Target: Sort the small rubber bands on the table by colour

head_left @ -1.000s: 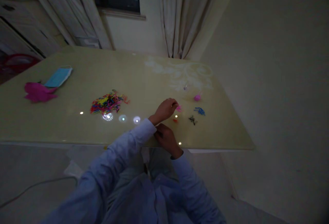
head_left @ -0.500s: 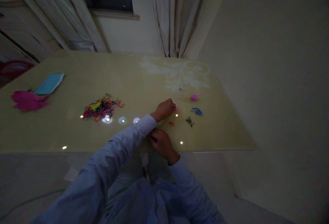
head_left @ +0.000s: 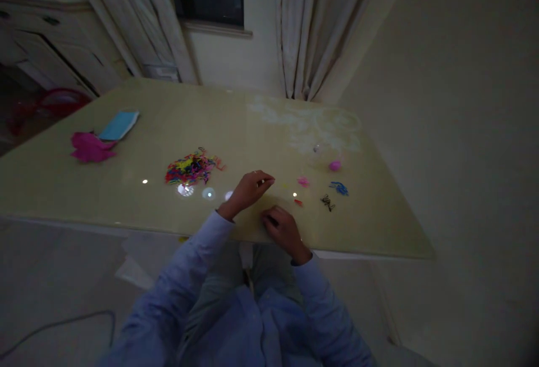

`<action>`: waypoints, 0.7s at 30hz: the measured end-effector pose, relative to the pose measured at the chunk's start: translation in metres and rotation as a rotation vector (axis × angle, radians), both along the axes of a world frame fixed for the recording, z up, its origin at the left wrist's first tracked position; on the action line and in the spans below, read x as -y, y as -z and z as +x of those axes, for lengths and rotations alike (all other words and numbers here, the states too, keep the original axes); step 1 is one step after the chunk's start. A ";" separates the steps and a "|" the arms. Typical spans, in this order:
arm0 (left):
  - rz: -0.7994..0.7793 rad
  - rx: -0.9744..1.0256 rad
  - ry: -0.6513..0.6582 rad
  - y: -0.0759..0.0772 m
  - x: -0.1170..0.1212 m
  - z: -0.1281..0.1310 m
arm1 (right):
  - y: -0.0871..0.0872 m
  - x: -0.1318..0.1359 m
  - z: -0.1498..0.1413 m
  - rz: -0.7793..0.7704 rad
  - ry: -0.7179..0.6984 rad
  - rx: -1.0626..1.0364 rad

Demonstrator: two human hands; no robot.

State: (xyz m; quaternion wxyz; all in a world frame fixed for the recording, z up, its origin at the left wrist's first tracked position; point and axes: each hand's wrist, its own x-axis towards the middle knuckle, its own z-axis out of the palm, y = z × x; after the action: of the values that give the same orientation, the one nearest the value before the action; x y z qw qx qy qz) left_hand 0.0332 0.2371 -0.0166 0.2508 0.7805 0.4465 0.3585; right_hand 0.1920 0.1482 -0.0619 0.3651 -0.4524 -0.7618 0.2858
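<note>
My left hand is over the middle of the table, thumb and fingertips pinched together; anything between them is too small to make out. Just right of its fingertips lies a faint yellow bit. Nearer the front edge rests my right hand, its fingers curled closed with their contents hidden. To the left is a mixed heap of small colourful rubber bands. Small single-colour groups lie to the right: pink bands, blue bands, black bands and a red-orange piece.
A glossy cream table reflects several lights. On its far left are a crumpled magenta item and a blue face mask. A small clear object and a pink-purple lump stand behind the blue bands.
My left hand has drawn back leftward from the pink bands, uncovering them and the yellow bit. My right hand stays near the front edge. The view has turned slightly left.
</note>
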 end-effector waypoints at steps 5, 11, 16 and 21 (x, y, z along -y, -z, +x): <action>0.054 -0.138 -0.170 0.026 0.055 -0.067 | -0.009 -0.006 0.003 -0.086 0.014 -0.025; 0.194 -0.204 -0.117 0.048 0.088 -0.108 | -0.028 -0.033 -0.016 -0.110 0.009 -0.021; 0.184 -0.302 -0.204 0.047 0.090 -0.103 | -0.037 -0.075 -0.072 -0.052 -0.126 0.086; 0.217 -0.416 -0.254 0.046 0.091 -0.096 | -0.038 -0.110 -0.128 -0.033 -0.200 0.335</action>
State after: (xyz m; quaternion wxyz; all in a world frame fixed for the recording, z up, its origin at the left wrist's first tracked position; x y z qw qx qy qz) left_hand -0.0632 0.1463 -0.0629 0.0212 0.7976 0.5415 0.2647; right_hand 0.0645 0.2579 -0.0243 0.1956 -0.4217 -0.8482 0.2538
